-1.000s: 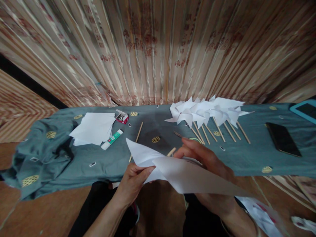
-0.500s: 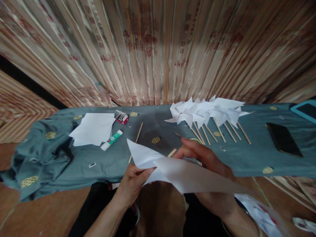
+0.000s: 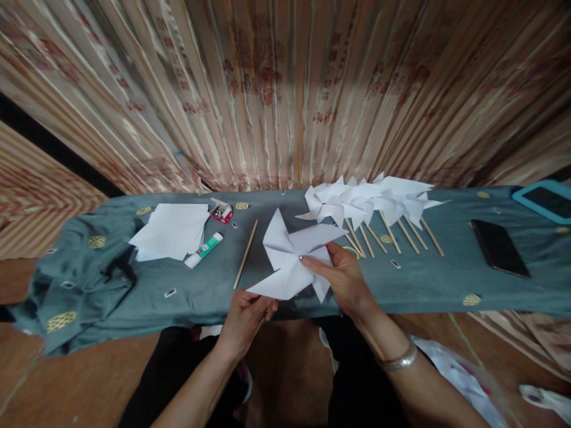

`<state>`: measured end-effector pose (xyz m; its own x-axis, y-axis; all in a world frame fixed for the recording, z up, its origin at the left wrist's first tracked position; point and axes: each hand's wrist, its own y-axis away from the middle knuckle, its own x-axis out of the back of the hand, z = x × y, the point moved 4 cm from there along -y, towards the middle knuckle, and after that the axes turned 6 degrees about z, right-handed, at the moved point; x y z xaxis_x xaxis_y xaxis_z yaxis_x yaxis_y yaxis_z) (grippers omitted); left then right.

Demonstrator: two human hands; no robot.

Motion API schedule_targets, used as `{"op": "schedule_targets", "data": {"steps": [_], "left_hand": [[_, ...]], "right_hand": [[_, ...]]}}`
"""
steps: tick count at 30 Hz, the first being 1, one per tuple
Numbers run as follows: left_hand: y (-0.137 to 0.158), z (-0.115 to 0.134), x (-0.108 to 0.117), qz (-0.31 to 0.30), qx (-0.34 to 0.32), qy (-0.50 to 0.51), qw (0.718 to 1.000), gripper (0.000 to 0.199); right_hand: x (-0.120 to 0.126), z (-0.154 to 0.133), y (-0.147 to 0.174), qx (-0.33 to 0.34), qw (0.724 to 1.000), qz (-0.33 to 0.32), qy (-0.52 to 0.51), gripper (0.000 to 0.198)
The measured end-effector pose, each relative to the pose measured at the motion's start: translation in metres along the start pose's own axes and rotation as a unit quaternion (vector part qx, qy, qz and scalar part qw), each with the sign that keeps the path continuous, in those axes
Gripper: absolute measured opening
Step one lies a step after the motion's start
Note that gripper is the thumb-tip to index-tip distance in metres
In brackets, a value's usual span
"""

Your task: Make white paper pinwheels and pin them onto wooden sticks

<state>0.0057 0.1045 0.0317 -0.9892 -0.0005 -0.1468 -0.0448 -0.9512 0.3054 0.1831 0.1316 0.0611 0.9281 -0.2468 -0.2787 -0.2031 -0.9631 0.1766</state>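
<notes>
A white paper pinwheel (image 3: pixel 285 279) is held up in front of me, its curled blades facing me and a small pin at the centre. My right hand (image 3: pixel 345 276) grips it from the right, thumb pressed beside the pin and fingers behind the paper. With closed fingers, my left hand (image 3: pixel 247 315) is at the lower left blade; whether it pinches the paper or a stick behind it is hidden. Beyond the pinwheel lies a loose wooden stick (image 3: pixel 246 254) on the cloth.
Several finished pinwheels (image 3: pixel 370 199) lie overlapping at the back right. To the left are a stack of white paper (image 3: pixel 169 229), a glue stick (image 3: pixel 204 249) and a small red box of pins (image 3: pixel 222 210). A black phone (image 3: pixel 499 246) and a blue-edged device (image 3: pixel 546 199) lie far right.
The pinwheel has turned from edge-on to face me. My right hand has shifted its grip to the centre, thumb by the pin. The left hand stays near the lower left blade.
</notes>
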Motion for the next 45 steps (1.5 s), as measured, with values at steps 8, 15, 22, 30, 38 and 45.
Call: {"op": "schedule_targets", "data": {"steps": [8,15,22,30,38,45], "left_hand": [[-0.005,-0.015,0.003,0.021,0.019,0.018,0.999,0.022],[-0.002,-0.022,0.002,0.039,0.035,0.060,0.997,0.019],[0.004,-0.022,-0.002,0.065,0.076,0.096,0.990,0.016],[0.012,-0.026,0.000,0.018,0.164,0.139,0.976,0.028],[0.000,-0.017,0.005,0.004,0.147,0.172,0.974,0.041],[0.006,-0.011,-0.007,0.003,0.167,0.176,0.970,0.040]], "right_hand": [[-0.007,0.008,-0.005,-0.064,0.997,-0.021,-0.029,0.030],[-0.010,0.021,-0.008,-0.088,0.995,-0.027,-0.035,0.027],[-0.012,0.029,-0.010,-0.098,0.994,-0.042,-0.016,0.027],[-0.011,0.033,-0.011,-0.104,0.993,-0.046,0.001,0.023],[-0.017,0.033,-0.001,-0.119,0.986,-0.115,0.025,0.026],[-0.022,0.033,0.004,-0.107,0.983,-0.142,0.035,0.029]]}}
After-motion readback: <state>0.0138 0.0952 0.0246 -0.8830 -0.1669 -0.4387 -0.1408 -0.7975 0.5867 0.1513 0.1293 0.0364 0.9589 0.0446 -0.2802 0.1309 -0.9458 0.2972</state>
